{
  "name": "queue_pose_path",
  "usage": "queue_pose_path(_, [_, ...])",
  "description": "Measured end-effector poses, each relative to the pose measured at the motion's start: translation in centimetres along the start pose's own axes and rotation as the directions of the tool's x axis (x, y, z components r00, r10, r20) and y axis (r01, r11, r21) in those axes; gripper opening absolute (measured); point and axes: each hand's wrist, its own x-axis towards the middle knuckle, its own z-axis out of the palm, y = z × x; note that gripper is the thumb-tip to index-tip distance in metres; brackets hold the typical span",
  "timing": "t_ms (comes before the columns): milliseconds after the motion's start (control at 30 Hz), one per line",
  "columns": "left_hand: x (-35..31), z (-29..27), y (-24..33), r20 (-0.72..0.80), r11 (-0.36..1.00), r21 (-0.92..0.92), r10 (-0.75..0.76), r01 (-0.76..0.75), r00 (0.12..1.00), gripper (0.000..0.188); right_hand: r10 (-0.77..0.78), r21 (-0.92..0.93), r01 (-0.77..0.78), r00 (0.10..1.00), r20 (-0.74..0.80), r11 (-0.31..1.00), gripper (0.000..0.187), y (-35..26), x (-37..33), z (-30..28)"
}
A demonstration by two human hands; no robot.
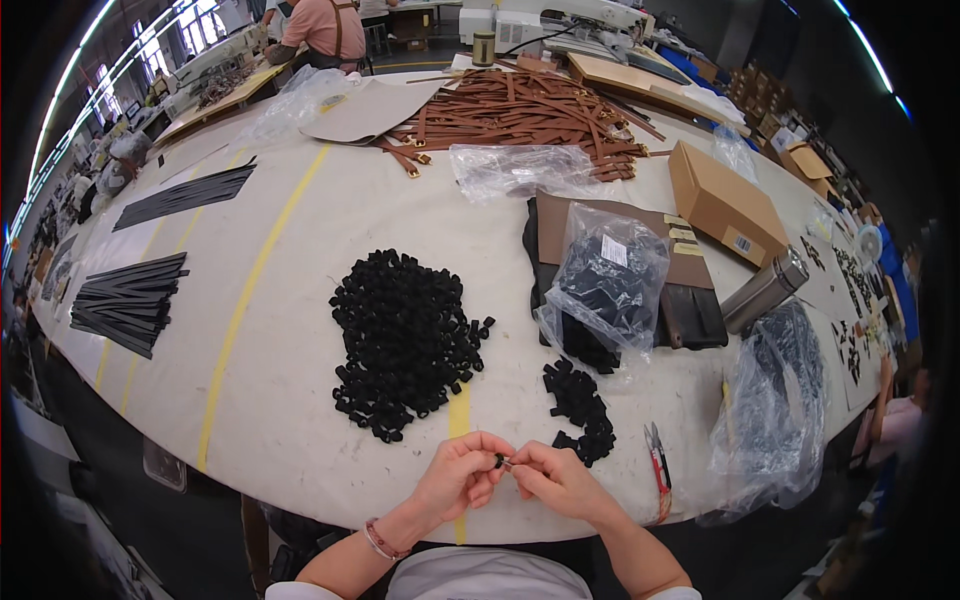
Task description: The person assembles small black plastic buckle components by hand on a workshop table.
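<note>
Close to the front edge of the table, my left hand (462, 478) pinches a small black loop (499, 461) between thumb and fingers. My right hand (556, 480) meets it from the right, thumb and forefinger pressed together at a thin, pale bit beside the loop; what that is stays too small to make out. Beyond my left hand lies a big heap of small black loops (400, 340). A smaller pile of similar black pieces (582, 410) sits just past my right hand. Red-handled thread snips (659, 465) lie to the right of it.
A clear plastic bag of black pieces (610, 265) rests on brown and black sheets (690, 315). Nearby are a metal flask (765, 290), a cardboard box (728, 200) and another plastic bag (775, 410). Brown buckled straps (520, 110) cover the far side; dark strips (130, 300) lie left.
</note>
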Motion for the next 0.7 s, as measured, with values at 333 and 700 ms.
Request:
queue_pose_path(333, [-0.1,-0.5,0.2,0.103,0.978,-0.106,-0.171,0.181,0.98,0.016,-0.1,-0.067,0.109,0.988,0.116,0.992,0.01,-0.5,0.2,-1.0])
queue_pose_path(700, [-0.1,-0.1,-2.1,-0.049,0.876,0.404,0.309,-0.264,0.95,0.016,-0.208,-0.448,0.147,0.974,-0.09,0.882,0.01,-0.7,0.3,0.0])
